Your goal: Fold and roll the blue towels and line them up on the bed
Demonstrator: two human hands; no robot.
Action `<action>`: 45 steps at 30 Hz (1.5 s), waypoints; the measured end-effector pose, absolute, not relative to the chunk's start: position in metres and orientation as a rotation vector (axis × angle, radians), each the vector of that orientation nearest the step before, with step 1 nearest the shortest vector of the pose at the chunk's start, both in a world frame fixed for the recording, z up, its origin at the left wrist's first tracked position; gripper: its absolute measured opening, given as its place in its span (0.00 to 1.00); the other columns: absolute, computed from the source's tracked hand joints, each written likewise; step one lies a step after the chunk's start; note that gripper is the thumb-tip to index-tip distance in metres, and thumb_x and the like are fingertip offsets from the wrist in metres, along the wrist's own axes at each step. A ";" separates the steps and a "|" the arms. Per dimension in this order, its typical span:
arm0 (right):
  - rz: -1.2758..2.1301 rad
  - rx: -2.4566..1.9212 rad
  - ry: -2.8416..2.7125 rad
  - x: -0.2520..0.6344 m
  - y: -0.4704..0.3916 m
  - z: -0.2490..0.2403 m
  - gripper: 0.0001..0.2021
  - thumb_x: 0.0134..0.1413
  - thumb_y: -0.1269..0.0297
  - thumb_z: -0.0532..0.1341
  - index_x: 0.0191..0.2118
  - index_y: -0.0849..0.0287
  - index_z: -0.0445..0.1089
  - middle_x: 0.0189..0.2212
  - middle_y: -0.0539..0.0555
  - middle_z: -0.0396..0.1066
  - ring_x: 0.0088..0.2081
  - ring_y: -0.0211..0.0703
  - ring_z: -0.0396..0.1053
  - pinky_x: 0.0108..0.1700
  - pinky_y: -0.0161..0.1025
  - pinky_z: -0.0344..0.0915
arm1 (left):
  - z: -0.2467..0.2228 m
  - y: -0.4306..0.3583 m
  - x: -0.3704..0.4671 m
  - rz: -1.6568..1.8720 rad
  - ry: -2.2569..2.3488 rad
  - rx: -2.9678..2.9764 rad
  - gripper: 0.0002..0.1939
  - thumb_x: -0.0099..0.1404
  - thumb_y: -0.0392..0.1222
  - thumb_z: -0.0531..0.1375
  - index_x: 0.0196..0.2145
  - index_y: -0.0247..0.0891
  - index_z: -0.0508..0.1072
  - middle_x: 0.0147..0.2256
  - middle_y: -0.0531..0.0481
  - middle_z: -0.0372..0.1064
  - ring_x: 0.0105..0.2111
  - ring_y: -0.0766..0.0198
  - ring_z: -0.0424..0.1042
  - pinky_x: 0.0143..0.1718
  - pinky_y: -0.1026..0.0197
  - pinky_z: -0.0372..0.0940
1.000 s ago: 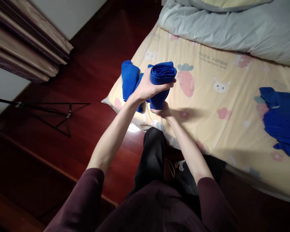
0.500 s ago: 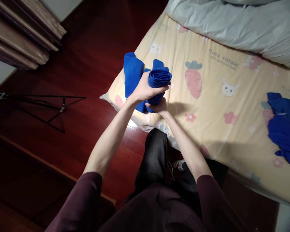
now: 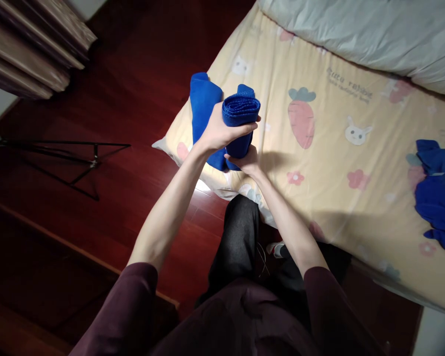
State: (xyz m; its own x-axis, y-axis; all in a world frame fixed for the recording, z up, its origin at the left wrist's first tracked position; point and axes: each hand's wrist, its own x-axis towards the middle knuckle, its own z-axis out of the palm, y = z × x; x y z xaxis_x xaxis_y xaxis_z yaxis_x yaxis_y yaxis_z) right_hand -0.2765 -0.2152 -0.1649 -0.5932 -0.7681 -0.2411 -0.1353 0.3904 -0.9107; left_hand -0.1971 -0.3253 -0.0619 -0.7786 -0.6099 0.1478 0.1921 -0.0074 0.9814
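Note:
Over the near left corner of the bed I hold a tightly rolled blue cloth [image 3: 240,110], stood upright so its spiral of folded layers faces me. My left hand [image 3: 222,129] wraps around its upper part, thumb across the near side. Lower down, my right hand [image 3: 247,160] closes around the bottom of the roll; some of its fingers are hidden behind it. Just beyond my left hand, a smooth folded blue cloth [image 3: 204,101] lies on the bed corner. A smaller blue piece [image 3: 245,90] shows behind the roll; whether it belongs to the same cloth, I cannot tell.
The bed's yellow sheet [image 3: 321,163] has carrot and rabbit prints. A crumpled blue garment [image 3: 439,190] lies at the right, and a pale quilt [image 3: 363,39] along the far side. On the dark red floor [image 3: 152,94] at left stand black tripod legs [image 3: 74,155] near a curtain [image 3: 33,49].
The roll and both hands have shifted slightly up and left in view, and the roll's top tilts a little leftward. Both hands keep their hold.

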 end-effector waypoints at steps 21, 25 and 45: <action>-1.010 -0.905 2.487 -0.324 -0.006 -0.165 0.60 0.62 0.46 0.67 0.83 0.48 0.24 0.81 0.69 0.43 0.76 0.63 0.59 0.68 0.59 0.71 | -0.065 -0.274 -0.174 -1.227 -2.223 0.223 0.17 0.66 0.51 0.73 0.51 0.46 0.82 0.64 0.45 0.74 0.73 0.42 0.60 0.81 0.41 0.42; -1.018 -0.602 2.523 -0.301 0.085 -0.161 0.53 0.63 0.49 0.64 0.83 0.45 0.32 0.80 0.68 0.48 0.75 0.62 0.62 0.66 0.63 0.71 | -0.125 -0.252 -0.193 -1.317 -2.489 0.353 0.19 0.56 0.35 0.76 0.45 0.40 0.82 0.69 0.43 0.69 0.77 0.37 0.52 0.81 0.34 0.31; -1.891 -0.181 2.680 -0.349 0.371 -0.150 0.27 0.65 0.53 0.70 0.65 0.56 0.70 0.67 0.67 0.71 0.62 0.54 0.76 0.60 0.49 0.76 | -0.163 -0.186 -0.220 -0.291 -3.034 0.171 0.27 0.79 0.51 0.53 0.65 0.29 0.71 0.76 0.21 0.50 0.77 0.19 0.47 0.68 0.15 0.49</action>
State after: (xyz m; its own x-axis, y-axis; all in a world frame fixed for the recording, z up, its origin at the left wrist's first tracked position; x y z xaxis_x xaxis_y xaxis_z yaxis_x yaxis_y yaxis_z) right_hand -0.3490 0.3708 -0.1504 -0.9837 -0.0075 0.1796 -0.1717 0.3346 -0.9266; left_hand -0.2204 -0.1863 -0.1629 -0.9897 -0.1197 0.0779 -0.1026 0.9755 0.1944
